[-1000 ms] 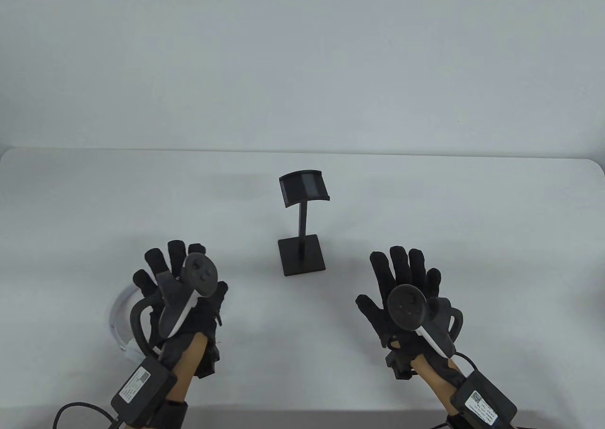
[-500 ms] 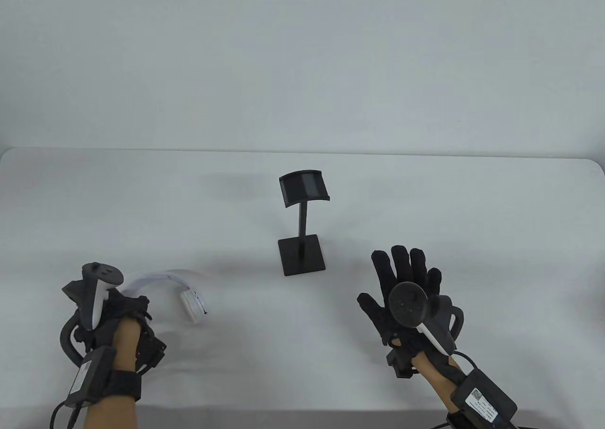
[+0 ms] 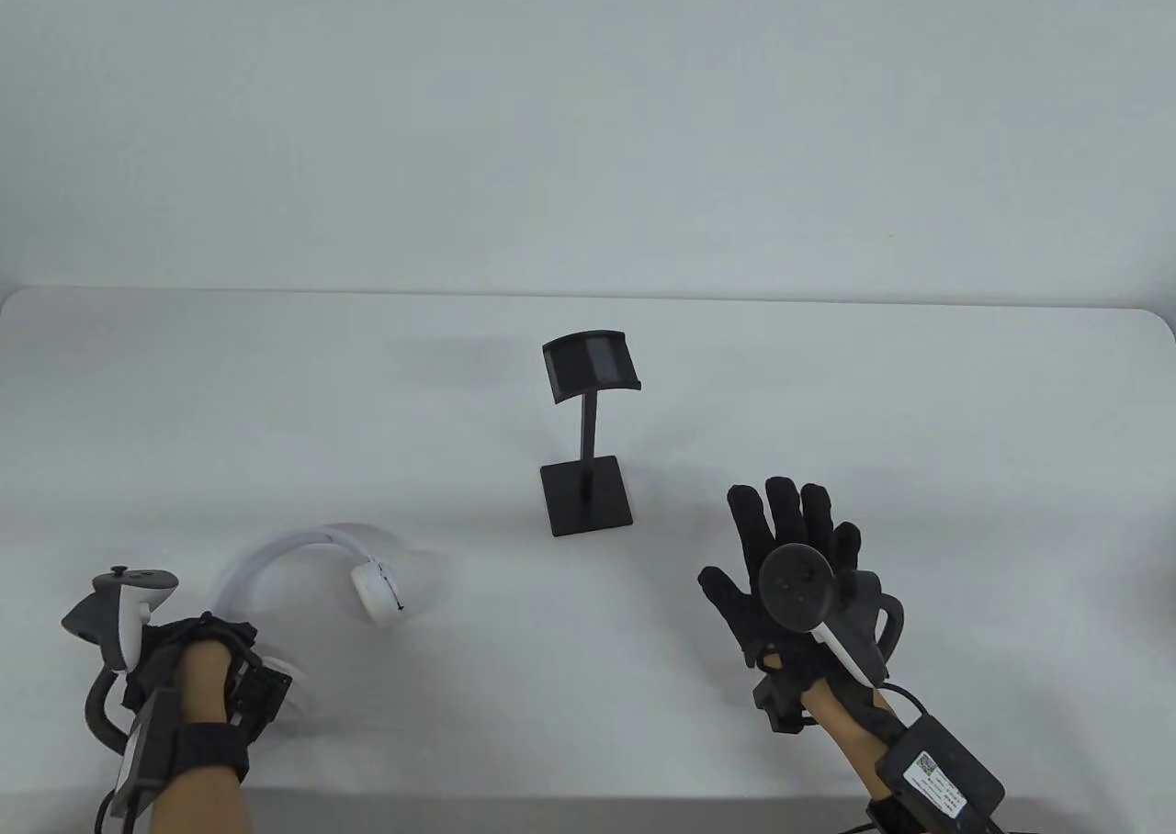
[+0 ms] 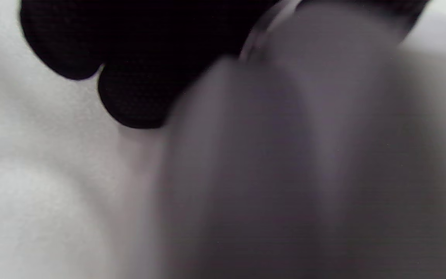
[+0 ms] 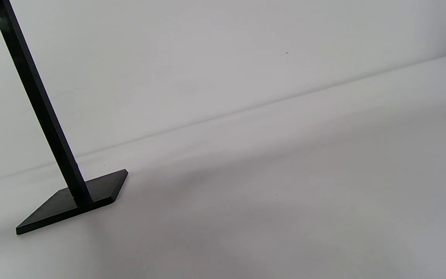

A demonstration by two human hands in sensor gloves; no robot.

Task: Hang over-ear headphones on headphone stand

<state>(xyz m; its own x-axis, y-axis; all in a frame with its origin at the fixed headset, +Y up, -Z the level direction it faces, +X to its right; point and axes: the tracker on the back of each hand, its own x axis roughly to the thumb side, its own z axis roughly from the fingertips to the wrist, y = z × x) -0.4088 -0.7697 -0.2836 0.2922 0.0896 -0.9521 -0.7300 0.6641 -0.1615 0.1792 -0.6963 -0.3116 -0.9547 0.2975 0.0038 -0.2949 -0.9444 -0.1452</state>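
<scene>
The white over-ear headphones (image 3: 303, 545) are at the front left. My left hand (image 3: 216, 655) grips them at the near end of the band, by one ear cup. The other ear cup (image 3: 375, 591) hangs to the right and casts a shadow on the table. In the left wrist view my fingertips (image 4: 138, 77) lie against a blurred grey mass of the headphones (image 4: 285, 155). The black headphone stand (image 3: 588, 430) stands upright mid-table with nothing on its top rest. My right hand (image 3: 795, 540) is spread open and empty, right of the stand's base. The right wrist view shows the stand (image 5: 72, 193).
The white table (image 3: 827, 393) runs back to a plain white wall. Its front edge lies just below both wrists. Cables trail from both wrist units off the bottom of the table view.
My left hand has turned over and drawn left toward the front edge, bringing the headphones out from under it into sight. The right hand has barely moved.
</scene>
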